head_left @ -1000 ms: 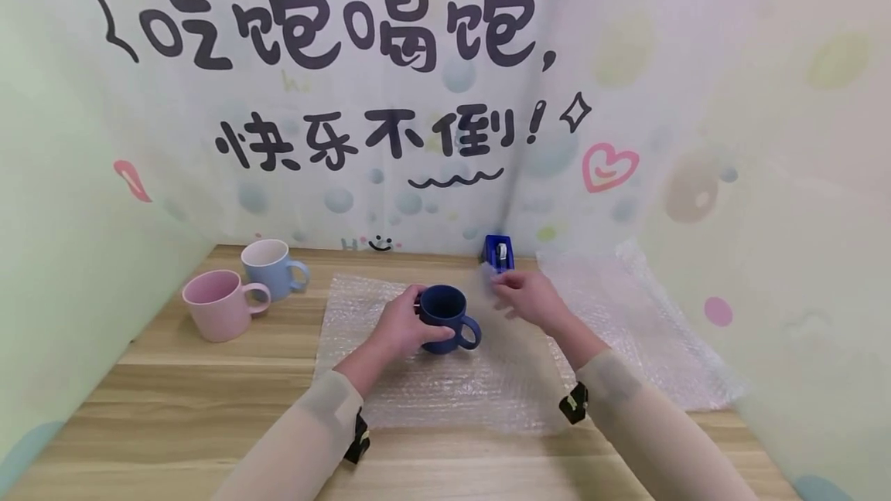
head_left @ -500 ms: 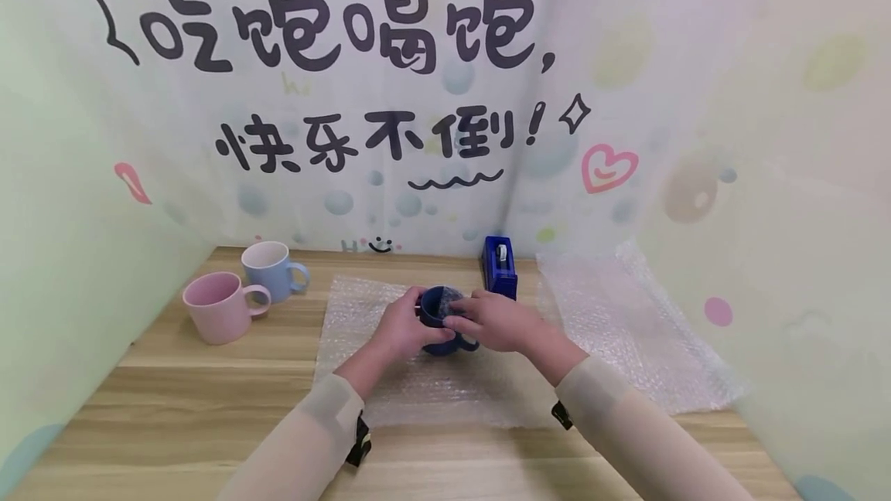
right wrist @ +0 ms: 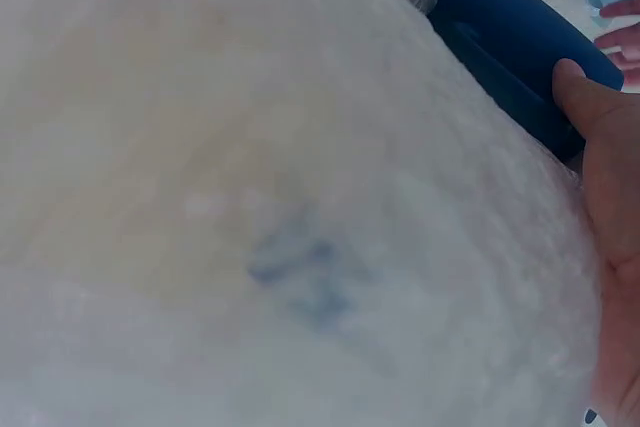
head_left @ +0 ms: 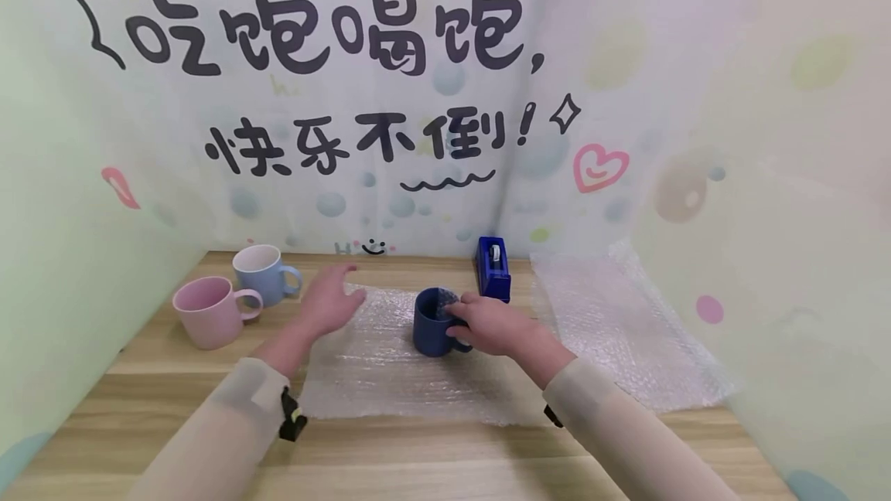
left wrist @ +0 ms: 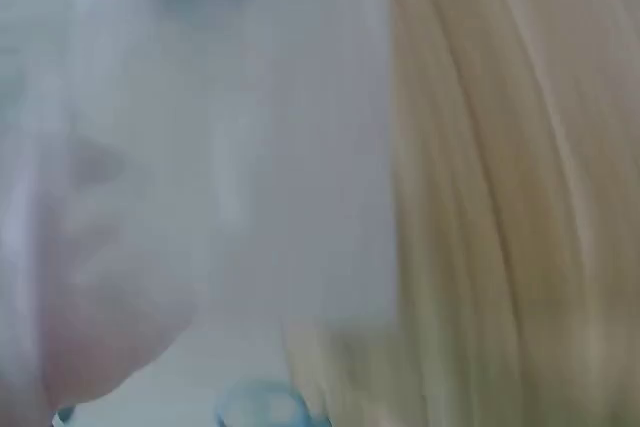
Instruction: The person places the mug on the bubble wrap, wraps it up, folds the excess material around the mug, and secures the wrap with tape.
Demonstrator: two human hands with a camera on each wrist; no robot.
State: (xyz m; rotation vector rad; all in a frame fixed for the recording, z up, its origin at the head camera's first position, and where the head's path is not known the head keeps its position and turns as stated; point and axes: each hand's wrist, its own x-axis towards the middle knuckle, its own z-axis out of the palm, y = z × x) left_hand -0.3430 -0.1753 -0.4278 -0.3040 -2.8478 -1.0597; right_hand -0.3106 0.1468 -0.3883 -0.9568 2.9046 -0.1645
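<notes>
Dark-blue mug (head_left: pixel 428 335) stands upright, just left of the right hand (head_left: pixel 493 323) that grips it, on a sheet of bubble wrap (head_left: pixel 376 389). That hand is curled at the rim over a flap of the wrap (head_left: pixel 446 299), its thumb against the mug; the handle is partly hidden. The left hand (head_left: pixel 330 303), well left of this grip, has its thumb spread wide and appears to hold nothing.

The step in hand looks like tucking one side of the sheet into the mug's mouth; the next move probably calls for pinning that flap while the left hand lifts the opposite side.

Counted by size: one wood-grain tabletop (head_left: pixel 445 462) below the grip; two bubble wrap sheets, one under the grip, a second sheet (head_left: pixel 619 327) to its right; three mugs, including a pink mug (head_left: pixel 206 319) and a light-blue mug (head_left: pixel 261 283), well left of it; one blue tape dispenser (head_left: pixel 494 281) just beyond it, with one roll (head_left: pixel 495 253).
</notes>
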